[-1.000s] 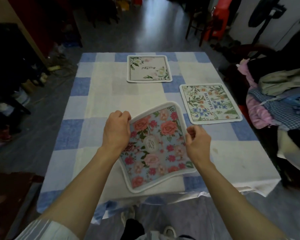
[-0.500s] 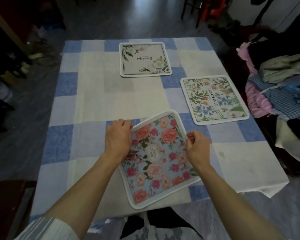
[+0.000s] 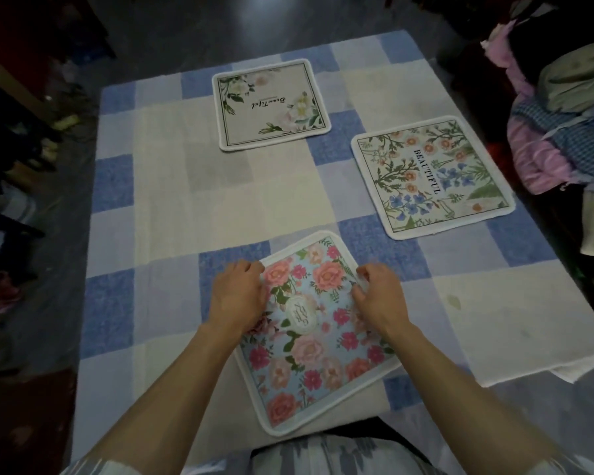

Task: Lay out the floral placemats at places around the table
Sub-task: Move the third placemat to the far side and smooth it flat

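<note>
A blue placemat with pink and red roses (image 3: 309,351) lies at the near edge of the table (image 3: 172,186), turned at a slight angle. My left hand (image 3: 239,294) grips its left edge with curled fingers. My right hand (image 3: 379,296) pinches its right edge. A cream placemat with pale flowers and script lettering (image 3: 271,104) lies flat at the far side. A third placemat printed "BEAUTIFUL" (image 3: 432,176) lies flat at the right side.
The table carries a blue, white and cream checked cloth. A heap of clothes (image 3: 563,114) sits on furniture close to the right edge. Dark furniture and clutter (image 3: 18,149) stand on the floor to the left.
Both hands have lowered the rose placemat from a raised, bowed hold down onto the cloth at the near edge. The camera has moved closer over the table.
</note>
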Demonstrator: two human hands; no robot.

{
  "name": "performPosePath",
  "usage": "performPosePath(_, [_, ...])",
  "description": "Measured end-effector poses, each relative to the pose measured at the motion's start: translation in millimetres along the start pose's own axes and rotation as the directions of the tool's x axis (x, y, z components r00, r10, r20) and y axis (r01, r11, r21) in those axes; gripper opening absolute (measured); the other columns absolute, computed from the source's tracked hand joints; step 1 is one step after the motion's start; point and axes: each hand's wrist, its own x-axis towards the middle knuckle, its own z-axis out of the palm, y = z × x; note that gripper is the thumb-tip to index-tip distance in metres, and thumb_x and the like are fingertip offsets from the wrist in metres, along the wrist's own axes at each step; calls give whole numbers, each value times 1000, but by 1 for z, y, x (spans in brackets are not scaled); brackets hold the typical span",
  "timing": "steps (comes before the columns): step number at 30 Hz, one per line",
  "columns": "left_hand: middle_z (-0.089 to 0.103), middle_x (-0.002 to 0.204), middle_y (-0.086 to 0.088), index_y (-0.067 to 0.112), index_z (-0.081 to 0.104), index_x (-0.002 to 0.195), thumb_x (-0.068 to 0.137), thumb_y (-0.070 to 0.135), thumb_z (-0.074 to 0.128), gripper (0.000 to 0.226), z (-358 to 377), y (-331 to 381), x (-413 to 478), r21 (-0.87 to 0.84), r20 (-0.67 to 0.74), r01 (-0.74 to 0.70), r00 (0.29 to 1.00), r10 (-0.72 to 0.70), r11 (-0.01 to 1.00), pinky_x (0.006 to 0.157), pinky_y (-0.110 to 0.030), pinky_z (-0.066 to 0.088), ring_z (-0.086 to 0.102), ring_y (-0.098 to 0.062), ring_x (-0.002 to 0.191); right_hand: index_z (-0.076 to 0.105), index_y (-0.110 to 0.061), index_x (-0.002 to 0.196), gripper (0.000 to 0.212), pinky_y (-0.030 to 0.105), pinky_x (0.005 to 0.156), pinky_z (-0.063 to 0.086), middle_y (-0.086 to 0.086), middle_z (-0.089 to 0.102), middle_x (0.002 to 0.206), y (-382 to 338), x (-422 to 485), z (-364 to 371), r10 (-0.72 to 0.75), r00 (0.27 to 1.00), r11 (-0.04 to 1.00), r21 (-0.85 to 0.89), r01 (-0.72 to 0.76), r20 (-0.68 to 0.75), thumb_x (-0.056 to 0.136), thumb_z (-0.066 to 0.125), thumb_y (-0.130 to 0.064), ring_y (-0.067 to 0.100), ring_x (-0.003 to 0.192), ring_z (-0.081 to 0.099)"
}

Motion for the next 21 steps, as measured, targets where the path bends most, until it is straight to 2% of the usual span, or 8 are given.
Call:
performPosePath(2, [63,107,-9,13,62,111,94,23,53,22,3,5,4,-10,25,-67,997,67,998,79,-41,47,53,-29,99,61,-8,110,25,36,85,45,10,59,106,0,-5,0,17,1000,1000,16,-16,-25,88,65,-17,25,102,53])
performPosePath(5, [61,104,-8,13,61,109,94,17,52,18,4,18,14,-1,78,-246,966,245,969,77,-41,46,53,-30,97,62,-9,106,24,33,81,44,10,59,103,-2,-15,-3,90,991,995,54,-85,-101,86,68,-19,25,97,54])
performPosePath(8, [62,109,-7,15,59,111,92,16,54,21,4,36,29,56,134,-435,895,425,899,79,-40,45,52,-28,98,61,-9,103,22,37,82,46,12,59,102,-2,-28,-4,184,973,983,29,-181,-138,83,69,-17,29,97,55])
performPosePath(12, [62,114,-3,19,59,117,94,17,53,24,4,57,48,50,146,-577,812,565,815,86,-38,44,52,-26,103,61,-10,107,23,41,86,47,13,59,106,-2,-51,1,321,931,946,2,-326,-175,86,64,-19,31,99,55])
performPosePath(16, [61,114,0,21,61,109,94,18,52,18,10,78,63,-8,145,-701,705,695,713,89,-34,42,53,-22,106,60,-10,96,13,39,82,47,12,60,103,2,-69,9,402,898,904,-77,-420,-181,91,54,-21,30,96,55])
performPosePath(21, [53,136,-3,19,50,133,95,19,53,39,29,98,84,30,262,-811,570,779,584,105,-39,38,48,-25,122,62,-13,102,15,39,87,45,10,59,107,9,-79,13,467,851,864,-81,-497,-241,90,54,-18,29,100,53])
